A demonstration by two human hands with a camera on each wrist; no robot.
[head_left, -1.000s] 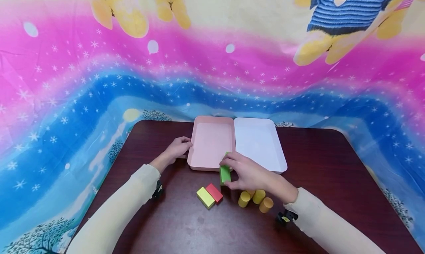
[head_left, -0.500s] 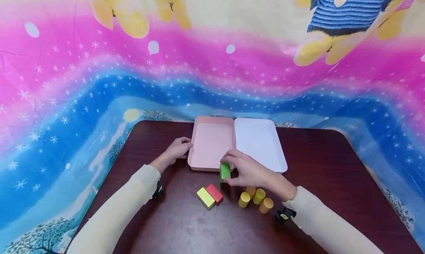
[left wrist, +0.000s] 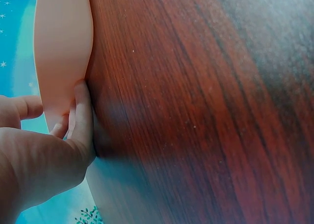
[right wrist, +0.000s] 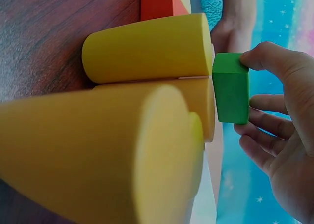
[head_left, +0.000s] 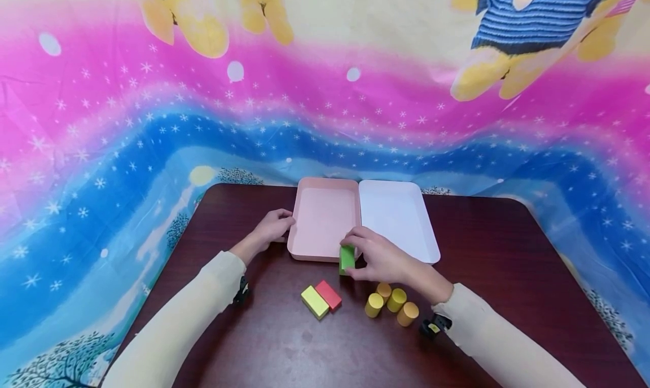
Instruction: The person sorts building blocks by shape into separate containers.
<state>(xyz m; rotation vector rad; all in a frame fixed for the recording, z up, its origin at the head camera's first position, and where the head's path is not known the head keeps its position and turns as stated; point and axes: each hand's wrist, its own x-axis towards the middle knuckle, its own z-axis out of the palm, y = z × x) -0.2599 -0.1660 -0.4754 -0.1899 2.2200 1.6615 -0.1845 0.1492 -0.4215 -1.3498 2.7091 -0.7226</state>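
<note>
My right hand pinches a green block just above the near rim of the pink tray; in the right wrist view the green block sits between thumb and fingers. My left hand rests against the pink tray's left edge, fingers touching its wall. A yellow block and a red block lie side by side on the dark table. Several yellow cylinders stand beside my right wrist.
A white tray sits right of the pink one, touching it. A bright pink and blue cloth hangs behind and around the table. Both trays hold nothing.
My right hand has carried the green block slightly up and away, toward the pink tray's near rim. The left hand has stayed at the tray's edge.
</note>
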